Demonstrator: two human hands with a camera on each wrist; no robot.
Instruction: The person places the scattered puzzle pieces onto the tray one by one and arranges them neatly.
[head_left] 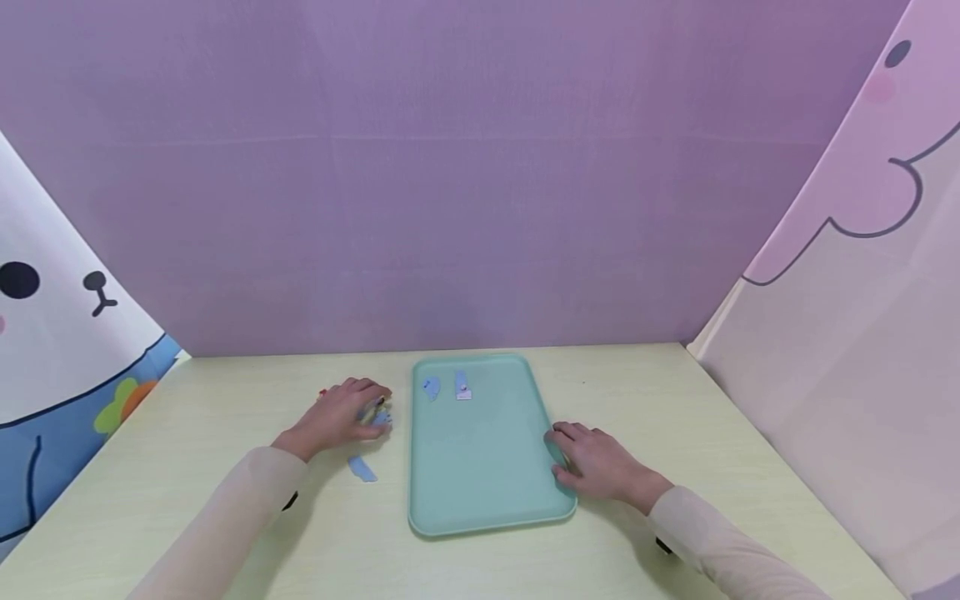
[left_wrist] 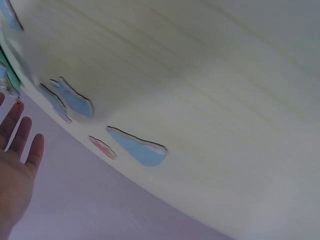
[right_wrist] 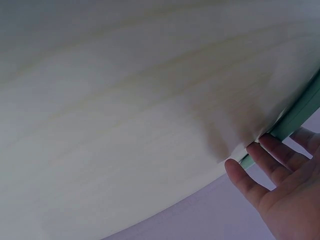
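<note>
My left hand (head_left: 333, 417) is just left of the green tray (head_left: 487, 467), thumb and fingers around a light blue printed puzzle piece (head_left: 382, 416). In the left wrist view that piece (left_wrist: 7, 82) appears raised at the fingertips; thumb and index finger are out of that view. A blue piece (head_left: 362, 469) lies on the table below this hand. Two pieces sit in the tray's upper left: a small blue one (head_left: 431, 387) and a taller blue and white one (head_left: 461, 382). With fairly straight fingers, my right hand (head_left: 600, 462) touches the tray's right rim.
A red bit (head_left: 322, 392) shows behind the left hand, and several flat pieces, one of them blue (left_wrist: 137, 146), lie on the pale wooden table (head_left: 660, 400). A purple curtain (head_left: 450, 208) closes the back; printed cloths hang at both sides.
</note>
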